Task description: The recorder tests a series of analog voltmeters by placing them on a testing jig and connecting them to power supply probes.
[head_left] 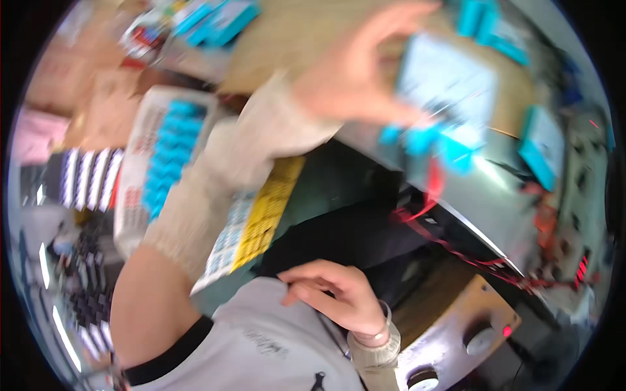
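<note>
White crate [140,163] w/ blue packs [171,153] sits far left. Left hand [355,75] reaches up over the table [293,39] — fingers pinched on a blurry pale-blue packet [447,81]. Right hand [339,293] is down by the shirt [274,345], loosely curled — holding nothing afaict.

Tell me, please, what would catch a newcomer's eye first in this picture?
Probably the blurred left hand, raised high at the top, gripping a white and bright blue flat package. Next, the right hand resting low against the grey shirt, then the white crate of blue items at the left.
</note>
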Demonstrator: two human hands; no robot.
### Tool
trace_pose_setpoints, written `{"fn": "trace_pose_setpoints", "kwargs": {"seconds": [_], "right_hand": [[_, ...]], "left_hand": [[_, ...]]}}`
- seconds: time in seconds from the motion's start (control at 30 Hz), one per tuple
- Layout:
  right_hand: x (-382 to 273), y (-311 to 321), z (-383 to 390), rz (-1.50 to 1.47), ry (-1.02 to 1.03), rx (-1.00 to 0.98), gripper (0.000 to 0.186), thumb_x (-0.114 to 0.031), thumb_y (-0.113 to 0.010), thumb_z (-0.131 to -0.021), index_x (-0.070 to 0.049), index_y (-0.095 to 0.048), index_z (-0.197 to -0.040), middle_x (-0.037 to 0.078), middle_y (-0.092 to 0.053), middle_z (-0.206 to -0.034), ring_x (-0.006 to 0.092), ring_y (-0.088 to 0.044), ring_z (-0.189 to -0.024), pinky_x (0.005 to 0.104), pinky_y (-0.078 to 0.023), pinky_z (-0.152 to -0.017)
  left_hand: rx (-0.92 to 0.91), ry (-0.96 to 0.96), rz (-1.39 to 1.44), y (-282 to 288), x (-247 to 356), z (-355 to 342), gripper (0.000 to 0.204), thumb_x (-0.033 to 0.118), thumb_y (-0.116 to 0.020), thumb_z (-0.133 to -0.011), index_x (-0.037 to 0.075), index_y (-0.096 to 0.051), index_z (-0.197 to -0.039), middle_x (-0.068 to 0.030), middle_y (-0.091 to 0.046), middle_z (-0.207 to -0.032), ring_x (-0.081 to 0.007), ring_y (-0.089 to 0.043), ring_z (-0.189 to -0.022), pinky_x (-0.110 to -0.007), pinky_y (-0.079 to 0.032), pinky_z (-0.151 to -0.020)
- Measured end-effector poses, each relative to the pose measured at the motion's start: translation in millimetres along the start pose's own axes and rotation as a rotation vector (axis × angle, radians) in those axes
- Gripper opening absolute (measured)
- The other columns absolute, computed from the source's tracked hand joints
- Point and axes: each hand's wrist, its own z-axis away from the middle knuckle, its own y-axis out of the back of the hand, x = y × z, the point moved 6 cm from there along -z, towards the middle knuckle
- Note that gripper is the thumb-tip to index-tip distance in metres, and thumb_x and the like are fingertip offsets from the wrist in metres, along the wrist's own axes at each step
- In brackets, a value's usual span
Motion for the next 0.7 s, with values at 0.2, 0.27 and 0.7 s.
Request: {"fn": "trace_pose_setpoints", "kwargs": {"seconds": [0.2, 0.27, 0.7], "right_hand": [[-73, 46, 101, 0.267, 0.571, 0.427, 0.026, 0.006, -0.061, -0.094, 0.010, -0.062, -0.120, 0.015, -0.074, -0.090, 0.0174, -0.073, -0.086, 0.0267, -0.055, -0.080], [-72, 47, 126, 0.360, 0.661, 0.722, 0.025, 0.002, -0.067, -0.092, 0.010, -0.062, -0.115, 0.014, -0.073, -0.090, 0.0192, -0.072, -0.083, 0.0289, -0.055, -0.080], [-101, 73, 66, 1.350, 0.671, 1.589, 0.094, -0.011, -0.089, -0.070, 0.004, -0.038, -0.147, 0.022, -0.045, -0.146, 0.0377, -0.047, -0.134, 0.0458, -0.044, -0.106]], "left_hand": [[0.106, 0.410, 0.154, -36, -14, 130, 0.117, 0.009, -0.094, -0.061, 0.006, -0.026, -0.156, -0.0140, -0.051, -0.142, -0.0254, -0.049, -0.133, -0.043, -0.041, -0.111], [0.148, 0.448, 0.154, -41, -15, 170, 0.115, 0.010, -0.093, -0.061, 0.007, -0.028, -0.156, -0.0134, -0.053, -0.139, -0.0252, -0.050, -0.131, -0.043, -0.041, -0.111], [0.185, 0.370, -0.019, -19, -8, 180, 0.115, 0.006, -0.091, -0.060, 0.007, -0.028, -0.156, -0.0136, -0.056, -0.138, -0.0269, -0.053, -0.128, -0.041, -0.037, -0.111]]}}
